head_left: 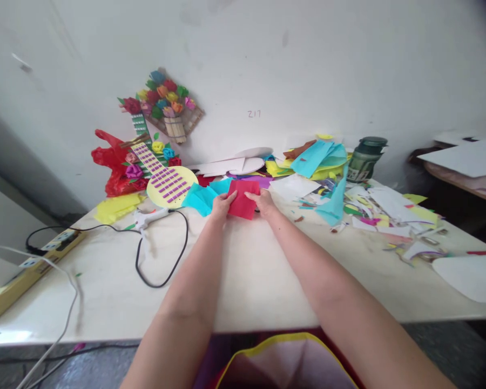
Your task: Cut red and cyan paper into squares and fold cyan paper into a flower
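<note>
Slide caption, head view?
Left hand and right hand hold a red paper sheet at a cluttered white table.

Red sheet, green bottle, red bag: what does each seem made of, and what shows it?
Red sheet: probably paper, matte, from its flat, even colour and straight edges. Green bottle: likely plastic, possibly glass, smooth, with seemingly translucent walls. Red bag: apparently thin plastic film, shiny along its crumples.

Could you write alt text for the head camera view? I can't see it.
A person's left hand and right hand hold a red sheet at a pale table. To the left are blue paper and a white glue gun; to the right, paper scraps and a green bottle.
</note>
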`<state>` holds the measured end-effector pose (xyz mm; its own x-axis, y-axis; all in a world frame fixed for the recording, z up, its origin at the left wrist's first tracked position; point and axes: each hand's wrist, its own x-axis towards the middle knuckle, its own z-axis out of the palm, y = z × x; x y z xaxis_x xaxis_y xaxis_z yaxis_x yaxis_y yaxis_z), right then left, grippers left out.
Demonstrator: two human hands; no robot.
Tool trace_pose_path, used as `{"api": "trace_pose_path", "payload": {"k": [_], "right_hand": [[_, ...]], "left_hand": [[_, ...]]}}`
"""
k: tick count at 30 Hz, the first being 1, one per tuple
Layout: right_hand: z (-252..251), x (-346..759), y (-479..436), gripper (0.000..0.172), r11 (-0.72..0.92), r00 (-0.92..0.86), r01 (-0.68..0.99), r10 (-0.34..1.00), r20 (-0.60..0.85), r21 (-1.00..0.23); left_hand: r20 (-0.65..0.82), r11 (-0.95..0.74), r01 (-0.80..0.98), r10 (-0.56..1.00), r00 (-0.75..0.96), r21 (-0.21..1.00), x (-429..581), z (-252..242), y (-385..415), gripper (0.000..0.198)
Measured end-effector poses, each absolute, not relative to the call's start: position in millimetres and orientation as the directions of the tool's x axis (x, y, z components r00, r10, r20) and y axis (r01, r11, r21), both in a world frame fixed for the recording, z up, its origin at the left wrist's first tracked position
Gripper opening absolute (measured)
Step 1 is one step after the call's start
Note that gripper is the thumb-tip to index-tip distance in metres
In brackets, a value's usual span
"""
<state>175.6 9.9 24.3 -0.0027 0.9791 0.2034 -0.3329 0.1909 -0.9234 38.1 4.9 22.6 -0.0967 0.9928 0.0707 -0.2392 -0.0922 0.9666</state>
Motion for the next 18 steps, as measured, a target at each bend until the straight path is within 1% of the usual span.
{"api": "trace_pose_path", "payload": {"k": [3, 7, 10, 13, 16, 18], "right_hand": [[26, 180, 13, 0.021, 0.164, 0.042, -0.316, 0.986, 0.159, -0.934], [27, 191, 18, 0.028, 0.132, 0.124, -0.314, 0.987, 0.098, -0.940], [26, 197, 19, 0.036, 0.152, 0.199, -0.289, 0.975, 0.096, -0.945], [25, 198, 19, 0.042, 0.162, 0.239, -0.187, 0.964, 0.115, -0.969], [27, 196, 19, 0.039, 0.156, 0.215, -0.082, 0.967, 0.136, -0.984], [28, 194, 18, 0.035, 0.152, 0.166, -0.056, 0.976, 0.141, -0.987]], "left_hand": [[0.130, -0.184, -0.260, 0.969, -0.211, 0.948, 31, 21, 6, 0.039], [0.150, -0.271, -0.351, 0.930, -0.336, 0.896, 24, 16, 10, 0.039], [0.150, -0.298, -0.401, 0.920, -0.361, 0.866, 20, 13, 12, 0.037], [0.148, -0.312, -0.433, 0.917, -0.371, 0.846, 18, 13, 13, 0.035], [0.147, -0.330, -0.462, 0.910, -0.389, 0.823, 18, 15, 12, 0.033], [0.155, -0.332, -0.465, 0.913, -0.377, 0.820, 20, 17, 11, 0.032]]}}
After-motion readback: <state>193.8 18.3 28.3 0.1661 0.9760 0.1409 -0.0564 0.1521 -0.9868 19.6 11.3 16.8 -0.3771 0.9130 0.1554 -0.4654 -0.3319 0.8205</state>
